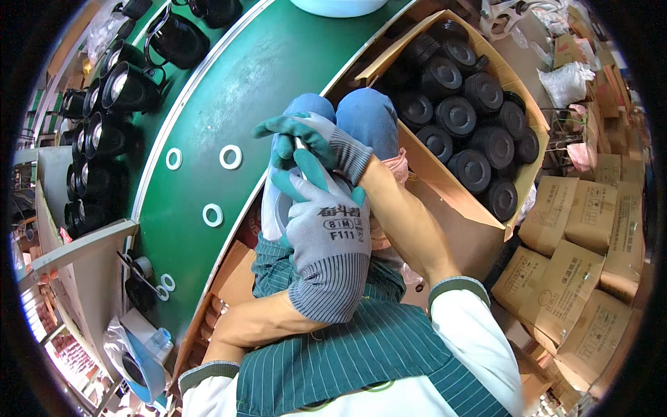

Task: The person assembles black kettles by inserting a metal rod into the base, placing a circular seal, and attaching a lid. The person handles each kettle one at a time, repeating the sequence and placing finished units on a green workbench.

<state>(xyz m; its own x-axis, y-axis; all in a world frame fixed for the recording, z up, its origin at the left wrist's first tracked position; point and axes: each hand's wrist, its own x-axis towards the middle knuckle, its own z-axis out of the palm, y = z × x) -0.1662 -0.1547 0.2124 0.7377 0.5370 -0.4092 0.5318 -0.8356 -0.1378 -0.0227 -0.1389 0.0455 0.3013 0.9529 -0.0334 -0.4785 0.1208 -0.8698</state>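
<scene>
Both my hands wear grey gloves with green palms and meet above my lap. My right hand (321, 142) is closed, its fingers curled at the far side of a small silvery piece (299, 144). Closer to me, my left hand (325, 219) is also closed, with its fingers bent toward that same piece. Most of the piece is hidden by the gloves, so its kind cannot be made out. Beneath the left hand a pale, rounded thing (279, 208) shows in part on my lap. White rings (231, 156) lie flat on the green table (201, 118) to the left.
An open cardboard box (451, 198) of stacked round black lids (456, 116) stands at my right. Beyond it are piled closed cartons (563, 288). Black mugs with handles (127, 87) line the far left. At the top sits a pale blue basin (339, 5).
</scene>
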